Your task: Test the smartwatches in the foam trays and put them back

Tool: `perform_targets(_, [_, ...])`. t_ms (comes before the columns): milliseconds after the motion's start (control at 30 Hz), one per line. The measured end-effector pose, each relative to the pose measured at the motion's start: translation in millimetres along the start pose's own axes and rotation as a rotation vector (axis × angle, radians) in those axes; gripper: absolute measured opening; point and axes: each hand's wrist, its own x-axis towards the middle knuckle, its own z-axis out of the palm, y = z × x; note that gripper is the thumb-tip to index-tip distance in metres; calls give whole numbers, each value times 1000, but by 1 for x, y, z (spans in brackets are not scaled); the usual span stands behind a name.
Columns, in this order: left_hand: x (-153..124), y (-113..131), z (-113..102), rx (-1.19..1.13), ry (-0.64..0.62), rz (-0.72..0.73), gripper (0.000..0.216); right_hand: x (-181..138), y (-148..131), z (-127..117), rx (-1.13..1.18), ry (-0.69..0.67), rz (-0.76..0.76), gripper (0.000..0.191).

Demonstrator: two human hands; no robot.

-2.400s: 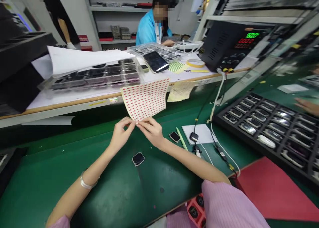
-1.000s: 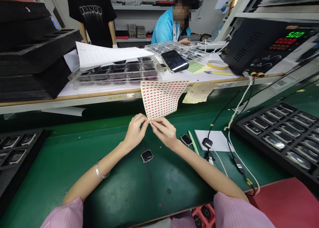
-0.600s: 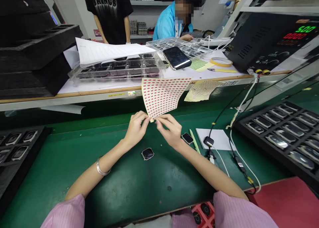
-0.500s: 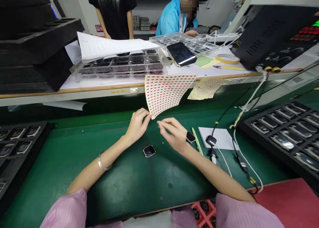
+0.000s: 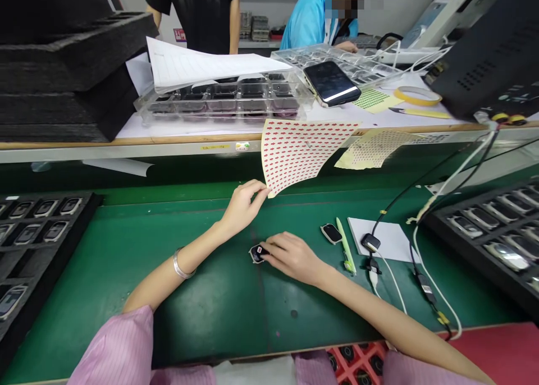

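My left hand (image 5: 242,206) pinches the lower corner of a cream sheet of small red stickers (image 5: 301,152) and holds it up above the green mat (image 5: 126,273). My right hand (image 5: 290,256) is down on the mat with its fingertips pressed on a small black square watch body (image 5: 256,253), where a red sticker shows. A second black watch body (image 5: 330,233) lies to the right beside a green pen (image 5: 345,244).
Black foam trays of watch bodies sit at left (image 5: 37,222) and right (image 5: 492,228). A white card (image 5: 389,240) with a charger puck and cables lies to the right. Behind, a raised shelf (image 5: 168,141) carries clear trays, papers, a phone, tape. Two other people are beyond it.
My right hand left the sticker sheet and dropped to the watch body on the mat. My left hand still holds the sheet. The view has tilted downward and left.
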Motion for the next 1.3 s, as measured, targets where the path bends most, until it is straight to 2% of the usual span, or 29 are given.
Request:
perform_targets(133, [0,-1,1,-32,-25,5,24,22,15,-23,-22,222,130,21])
perform_targets(267, [-2,4,1,-49,-48,26,25,46,28,-25,-65,345,171,22])
perform_targets(533, [-3,8,0,-15,-43,69,24,51,34,-17,-68,421,158,21])
perform_targets(833, [-5,15,5,79,-57,49,25,48,35,-27,-56,386,213,15])
perform_targets(967, [-10,11,5,124,-85,-52,29,14,51,-52,-144,375,334,13])
perform_targets(1000, [-13,8,7,162,-129,-99,30,-2,56,-60,-171,354,363,14])
perform_targets(1067, [-19,3,14,286,-305,-193,33,-37,63,-75,-218,277,405,19])
perform_targets(1167, [-31,2,39,440,-589,-228,37,-85,67,-85,-293,139,449,28])
perform_targets(1300, [-37,16,89,452,-690,-105,39,-110,64,-74,-367,-6,493,31])
